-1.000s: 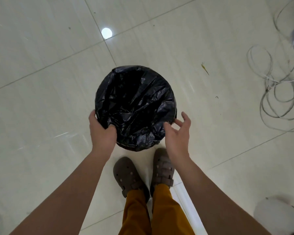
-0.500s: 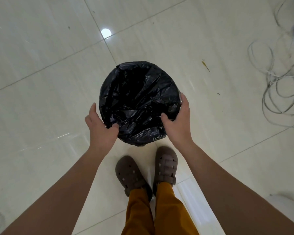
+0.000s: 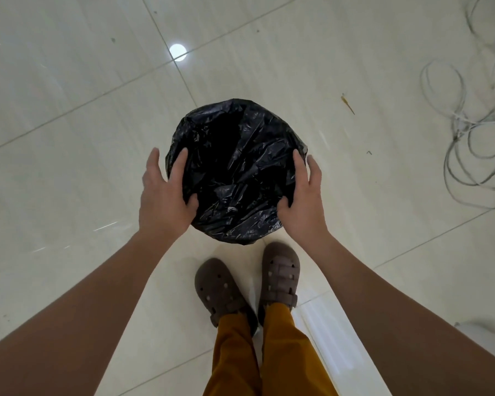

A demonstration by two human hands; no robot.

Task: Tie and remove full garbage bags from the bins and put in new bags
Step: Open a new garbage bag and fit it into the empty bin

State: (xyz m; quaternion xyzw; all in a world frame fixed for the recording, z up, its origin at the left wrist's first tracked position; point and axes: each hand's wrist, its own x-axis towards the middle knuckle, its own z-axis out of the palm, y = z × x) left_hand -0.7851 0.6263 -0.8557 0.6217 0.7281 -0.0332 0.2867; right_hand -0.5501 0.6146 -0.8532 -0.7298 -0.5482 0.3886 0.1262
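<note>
- Two bare hands flank the bin: the left hand [image 3: 165, 195] lies spread on the near-left rim, thumb hooked inside, fingers fanned and gripping nothing.
- Centre floor, the black garbage bag [image 3: 235, 170] lines the bin, mouth open.
- Right hand [image 3: 302, 195] mirrors it, fingers loose, thumb pressing plastic.
- Far right, grey cable [image 3: 466, 132] coils.
</note>
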